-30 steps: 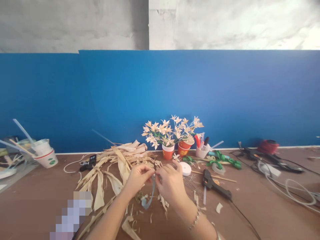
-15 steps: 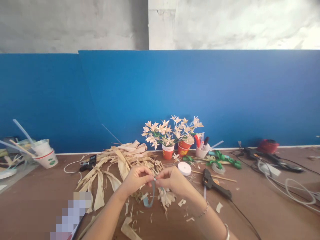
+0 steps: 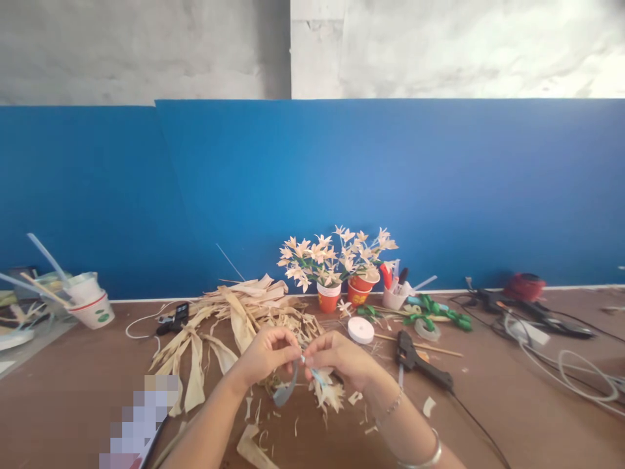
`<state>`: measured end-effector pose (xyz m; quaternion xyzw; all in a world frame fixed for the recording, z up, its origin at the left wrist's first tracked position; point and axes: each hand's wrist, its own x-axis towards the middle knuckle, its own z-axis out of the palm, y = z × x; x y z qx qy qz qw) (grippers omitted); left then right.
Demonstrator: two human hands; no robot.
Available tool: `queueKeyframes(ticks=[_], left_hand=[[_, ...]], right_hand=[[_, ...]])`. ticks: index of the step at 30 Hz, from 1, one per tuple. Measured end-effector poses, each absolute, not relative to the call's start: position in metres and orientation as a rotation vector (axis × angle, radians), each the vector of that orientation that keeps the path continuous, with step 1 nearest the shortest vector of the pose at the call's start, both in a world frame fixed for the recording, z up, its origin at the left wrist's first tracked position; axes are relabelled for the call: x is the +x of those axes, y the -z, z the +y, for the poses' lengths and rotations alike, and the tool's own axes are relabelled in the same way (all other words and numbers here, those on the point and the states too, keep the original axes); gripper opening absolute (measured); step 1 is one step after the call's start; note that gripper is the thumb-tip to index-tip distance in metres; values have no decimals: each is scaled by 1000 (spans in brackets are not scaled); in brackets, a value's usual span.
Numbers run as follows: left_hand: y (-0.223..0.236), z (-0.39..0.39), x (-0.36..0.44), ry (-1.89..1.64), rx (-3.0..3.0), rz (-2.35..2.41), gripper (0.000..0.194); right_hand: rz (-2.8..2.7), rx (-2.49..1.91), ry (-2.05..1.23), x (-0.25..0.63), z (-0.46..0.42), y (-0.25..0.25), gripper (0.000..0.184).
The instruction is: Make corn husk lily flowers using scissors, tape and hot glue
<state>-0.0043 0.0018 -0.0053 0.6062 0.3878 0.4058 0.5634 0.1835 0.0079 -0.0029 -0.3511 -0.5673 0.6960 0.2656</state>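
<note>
- Left hand (image 3: 269, 357) and right hand (image 3: 339, 357) pinched a thin stem (image 3: 320, 376), grip nearly closed.
- Blue tape (image 3: 283, 395) seemed partly wrapped on; its tail hung unwound.
- The pale flower (image 3: 331, 396) drooped below.
- Beyond, assembled blooms (image 3: 319, 251) stood in red cups (image 3: 329, 301).

Blue strip (image 3: 286, 393) pinched by left hand (image 3: 270, 356) and right hand (image 3: 338, 354), loose end hung below. Pale flower (image 3: 331, 397) seen beneath right hand. Dried husks (image 3: 238, 316) heaped behind left hand. Glue gun (image 3: 422, 365) laid at right; red cups (image 3: 329, 301) of flowers (image 3: 318, 253) set behind.
</note>
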Motion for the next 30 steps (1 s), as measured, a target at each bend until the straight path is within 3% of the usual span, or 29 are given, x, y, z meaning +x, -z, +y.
queueKeyframes(ticks=[8, 18, 25, 30], left_hand=[[12, 8, -1, -947, 1487, 1027, 27], [9, 6, -7, -785, 1385, 1114, 27], [10, 6, 1, -949, 1232, 996, 38], [7, 7, 0, -978, 1295, 1064, 33]], right_hand=[[-1861, -1237, -1082, 172, 5, 2, 10], [-2095, -1190, -539, 171, 1, -1, 14], [-2136, -1130, -226, 173, 2, 2, 14], [-2107, -1079, -147, 172, -3, -1, 12]])
